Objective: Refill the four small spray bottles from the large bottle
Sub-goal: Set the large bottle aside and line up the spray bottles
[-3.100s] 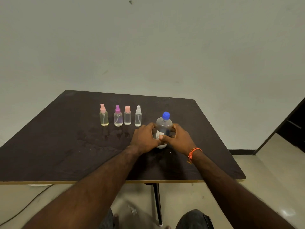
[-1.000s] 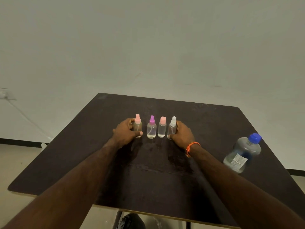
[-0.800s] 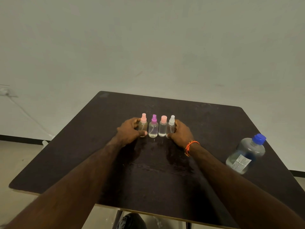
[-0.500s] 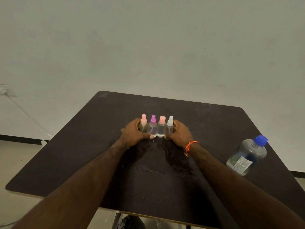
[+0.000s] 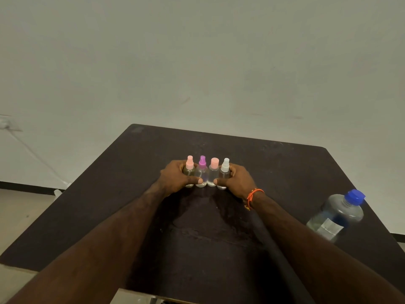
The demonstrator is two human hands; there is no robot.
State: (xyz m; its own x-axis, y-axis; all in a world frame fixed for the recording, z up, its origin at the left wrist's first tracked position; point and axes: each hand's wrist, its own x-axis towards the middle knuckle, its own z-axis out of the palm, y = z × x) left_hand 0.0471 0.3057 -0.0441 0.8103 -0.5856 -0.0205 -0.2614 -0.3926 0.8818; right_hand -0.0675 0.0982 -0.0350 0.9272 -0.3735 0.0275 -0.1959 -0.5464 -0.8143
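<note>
Four small clear spray bottles stand tightly side by side on the dark table (image 5: 285,163): a pink-topped one (image 5: 189,166), a purple-topped one (image 5: 202,170), a pink-capped one (image 5: 214,171) and a white-topped one (image 5: 225,168). My left hand (image 5: 175,177) cups the row from the left, thumb across the front. From the other side my right hand (image 5: 237,181), with an orange wrist cord, presses on the white-topped bottle. The large clear bottle with a blue cap (image 5: 337,215) stands alone at the table's right edge.
A pale wall rises behind the table. A socket and cable (image 5: 13,130) are on the wall at far left. The table's front edge (image 5: 140,291) lies just below my forearms.
My hands left the large bottle and went to the row of small bottles. They squeezed the four together, so the gaps between them have closed.
</note>
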